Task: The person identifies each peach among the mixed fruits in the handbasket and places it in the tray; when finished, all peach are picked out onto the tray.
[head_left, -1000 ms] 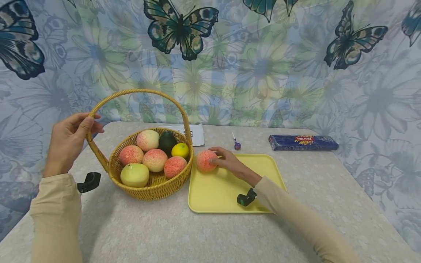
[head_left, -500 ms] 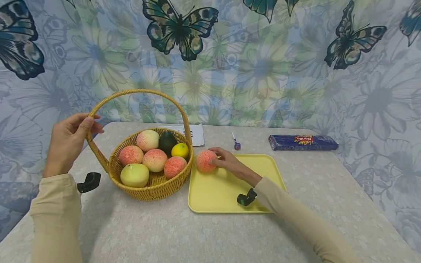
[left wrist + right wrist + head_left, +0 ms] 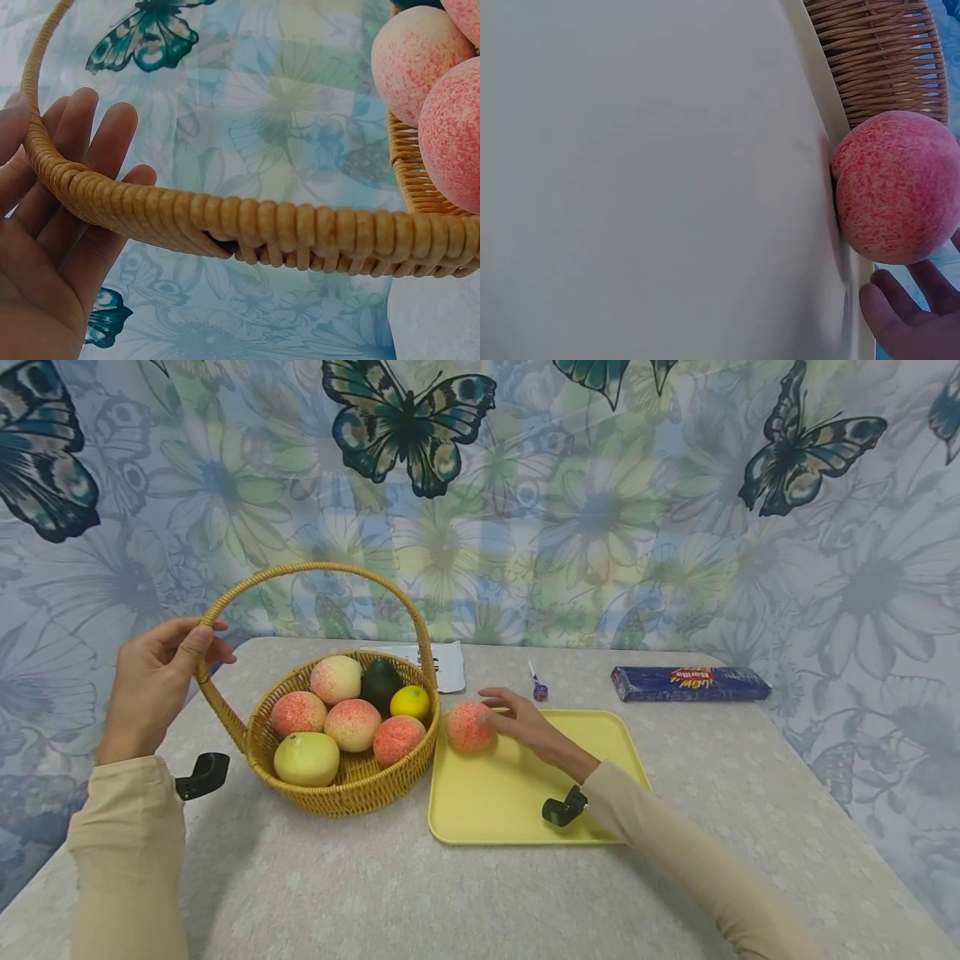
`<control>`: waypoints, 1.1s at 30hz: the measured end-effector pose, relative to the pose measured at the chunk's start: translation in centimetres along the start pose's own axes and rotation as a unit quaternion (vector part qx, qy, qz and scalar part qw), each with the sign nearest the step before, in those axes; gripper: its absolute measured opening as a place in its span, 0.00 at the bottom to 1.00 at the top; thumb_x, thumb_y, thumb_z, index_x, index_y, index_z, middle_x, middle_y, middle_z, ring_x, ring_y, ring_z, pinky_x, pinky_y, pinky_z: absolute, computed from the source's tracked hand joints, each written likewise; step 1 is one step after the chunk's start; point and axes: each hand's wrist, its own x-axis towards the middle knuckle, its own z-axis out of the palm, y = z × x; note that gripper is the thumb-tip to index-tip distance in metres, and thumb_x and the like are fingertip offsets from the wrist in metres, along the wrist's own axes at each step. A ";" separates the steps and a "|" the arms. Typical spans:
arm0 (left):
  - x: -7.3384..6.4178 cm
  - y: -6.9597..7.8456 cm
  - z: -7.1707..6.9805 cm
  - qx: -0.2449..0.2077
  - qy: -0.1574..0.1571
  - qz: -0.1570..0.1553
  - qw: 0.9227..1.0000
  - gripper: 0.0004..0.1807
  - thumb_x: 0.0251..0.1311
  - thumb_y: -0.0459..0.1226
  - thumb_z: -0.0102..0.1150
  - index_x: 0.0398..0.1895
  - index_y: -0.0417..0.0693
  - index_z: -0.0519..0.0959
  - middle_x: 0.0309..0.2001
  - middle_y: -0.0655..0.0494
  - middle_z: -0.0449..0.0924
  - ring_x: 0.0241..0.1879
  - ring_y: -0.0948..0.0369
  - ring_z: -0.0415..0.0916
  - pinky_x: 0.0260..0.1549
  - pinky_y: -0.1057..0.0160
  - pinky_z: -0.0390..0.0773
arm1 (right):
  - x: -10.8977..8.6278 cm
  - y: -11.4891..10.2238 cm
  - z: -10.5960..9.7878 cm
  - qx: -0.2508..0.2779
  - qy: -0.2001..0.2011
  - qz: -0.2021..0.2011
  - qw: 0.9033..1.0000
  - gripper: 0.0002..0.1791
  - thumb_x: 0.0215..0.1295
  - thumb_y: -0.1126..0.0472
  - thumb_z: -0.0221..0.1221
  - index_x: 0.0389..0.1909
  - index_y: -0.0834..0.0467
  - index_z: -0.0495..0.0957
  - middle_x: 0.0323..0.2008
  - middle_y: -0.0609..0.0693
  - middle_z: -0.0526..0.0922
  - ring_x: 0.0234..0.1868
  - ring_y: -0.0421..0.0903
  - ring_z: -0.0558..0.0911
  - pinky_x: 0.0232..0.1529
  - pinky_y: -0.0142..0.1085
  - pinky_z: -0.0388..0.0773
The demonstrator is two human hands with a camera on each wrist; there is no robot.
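Sitting unmoved at the far left of the yellow tray [image 3: 495, 802], the peach [image 3: 468, 727] has apparently just been released, the right hand [image 3: 522, 723] being loosened, fingers apart, while the basket handle [image 3: 322, 566] is still pinched by the left hand [image 3: 153, 678].

Pale table [image 3: 465, 897] | wicker basket [image 3: 341, 800] | yellow tray [image 3: 487, 810] | lollipop [image 3: 540, 692] | blue Barilla box [image 3: 645, 686] | white sheet [image 3: 451, 667], probably paper, part-hidden
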 end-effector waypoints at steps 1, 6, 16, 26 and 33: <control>0.0 0.0 0.0 0.000 0.000 0.000 1.000 0.16 0.70 0.43 0.49 0.52 0.42 0.77 0.30 0.71 0.81 0.35 0.73 0.78 0.37 0.80 0.71 | 0.0 -0.2 0.0 0.000 0.010 -0.003 1.000 0.30 0.70 0.57 0.54 0.70 0.59 0.60 0.66 0.62 0.64 0.62 0.59 0.71 0.59 0.50 0.70; 0.2 0.1 0.1 0.002 -0.001 0.004 1.000 0.16 0.70 0.42 0.49 0.52 0.42 0.77 0.30 0.70 0.80 0.36 0.72 0.78 0.38 0.80 0.70 | 0.1 -1.1 -0.1 0.003 0.050 -0.017 0.999 0.29 0.69 0.56 0.56 0.69 0.57 0.62 0.66 0.63 0.65 0.63 0.58 0.70 0.63 0.50 0.66; 0.4 0.0 0.0 -0.010 -0.011 0.013 1.000 0.14 0.70 0.41 0.50 0.51 0.43 0.77 0.30 0.71 0.81 0.34 0.73 0.79 0.38 0.80 0.70 | -1.4 -4.4 0.8 0.017 0.061 -0.048 0.997 0.27 0.68 0.63 0.56 0.66 0.65 0.62 0.64 0.66 0.67 0.65 0.61 0.68 0.64 0.50 0.65; 0.2 -0.4 -0.4 -0.026 -0.018 0.023 0.999 0.15 0.69 0.40 0.51 0.51 0.41 0.78 0.30 0.66 0.82 0.35 0.71 0.78 0.39 0.80 0.70 | -2.1 -6.0 1.6 0.029 0.061 -0.088 0.994 0.26 0.68 0.67 0.55 0.65 0.68 0.63 0.64 0.67 0.67 0.67 0.61 0.65 0.66 0.49 0.62; 0.0 -0.4 -0.4 -0.019 -0.020 0.017 0.999 0.16 0.70 0.41 0.50 0.53 0.41 0.77 0.31 0.68 0.82 0.35 0.72 0.79 0.39 0.81 0.70 | -2.1 -6.1 1.8 0.038 0.056 -0.112 0.991 0.26 0.67 0.68 0.55 0.65 0.68 0.64 0.63 0.67 0.68 0.66 0.61 0.66 0.68 0.53 0.58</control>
